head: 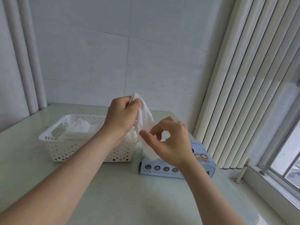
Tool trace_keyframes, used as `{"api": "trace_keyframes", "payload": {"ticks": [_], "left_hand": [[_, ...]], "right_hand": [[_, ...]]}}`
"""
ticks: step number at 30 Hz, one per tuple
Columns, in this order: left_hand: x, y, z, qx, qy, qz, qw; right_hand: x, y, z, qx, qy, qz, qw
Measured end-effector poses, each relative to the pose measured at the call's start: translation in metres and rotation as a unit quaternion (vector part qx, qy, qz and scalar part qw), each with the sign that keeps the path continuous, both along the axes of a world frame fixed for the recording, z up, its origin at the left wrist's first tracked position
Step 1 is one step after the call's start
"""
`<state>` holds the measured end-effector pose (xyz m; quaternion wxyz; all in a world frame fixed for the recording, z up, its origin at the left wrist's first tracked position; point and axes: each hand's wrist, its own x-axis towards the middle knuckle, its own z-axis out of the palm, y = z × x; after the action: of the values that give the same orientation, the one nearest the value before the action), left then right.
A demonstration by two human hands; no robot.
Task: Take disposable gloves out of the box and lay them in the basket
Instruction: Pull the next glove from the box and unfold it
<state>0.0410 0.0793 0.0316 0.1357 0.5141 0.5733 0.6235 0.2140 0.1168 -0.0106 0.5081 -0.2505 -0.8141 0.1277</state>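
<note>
A thin white disposable glove (145,116) stretches up out of the light blue box (199,159) on the table. My left hand (121,113) grips the glove's top end, raised above the basket's right end. My right hand (168,139) is over the box, thumb and forefinger pinching the glove lower down, with the other fingers curled. More white glove material (150,152) bulges from the box's opening. The white perforated plastic basket (65,149) stands left of the box and holds several crumpled white gloves (78,129).
The pale green table (123,192) meets a tiled wall at the back. White vertical blinds (246,82) hang close to the right of the box. A window sill and frame (276,181) run along the right edge.
</note>
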Motion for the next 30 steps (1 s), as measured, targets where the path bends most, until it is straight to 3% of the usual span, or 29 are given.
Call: {"api": "trace_keyframes", "payload": {"ticks": [5, 8, 10, 13, 20, 30], "left_hand": [[0.002, -0.005, 0.004, -0.026, 0.025, -0.119, 0.992], [0.008, -0.011, 0.006, -0.027, 0.071, -0.158, 0.985], [0.011, -0.012, 0.006, -0.017, 0.08, -0.163, 0.983], [0.009, -0.011, 0.006, 0.006, 0.106, -0.136, 0.985], [-0.019, -0.01, 0.014, 0.056, 0.12, -0.063, 0.989], [-0.064, -0.015, 0.015, 0.011, 0.129, 0.045, 0.991]], "right_hand": [[-0.005, -0.001, 0.001, -0.067, 0.088, 0.016, 0.994], [-0.006, 0.0, 0.004, -0.193, 0.102, 0.141, 0.966], [-0.007, -0.002, 0.005, -0.247, 0.11, 0.17, 0.948], [-0.008, -0.003, 0.004, -0.257, 0.122, 0.12, 0.951], [-0.008, -0.007, 0.008, -0.297, 0.149, 0.134, 0.934], [-0.031, -0.006, 0.012, -0.369, 0.198, 0.053, 0.906]]}}
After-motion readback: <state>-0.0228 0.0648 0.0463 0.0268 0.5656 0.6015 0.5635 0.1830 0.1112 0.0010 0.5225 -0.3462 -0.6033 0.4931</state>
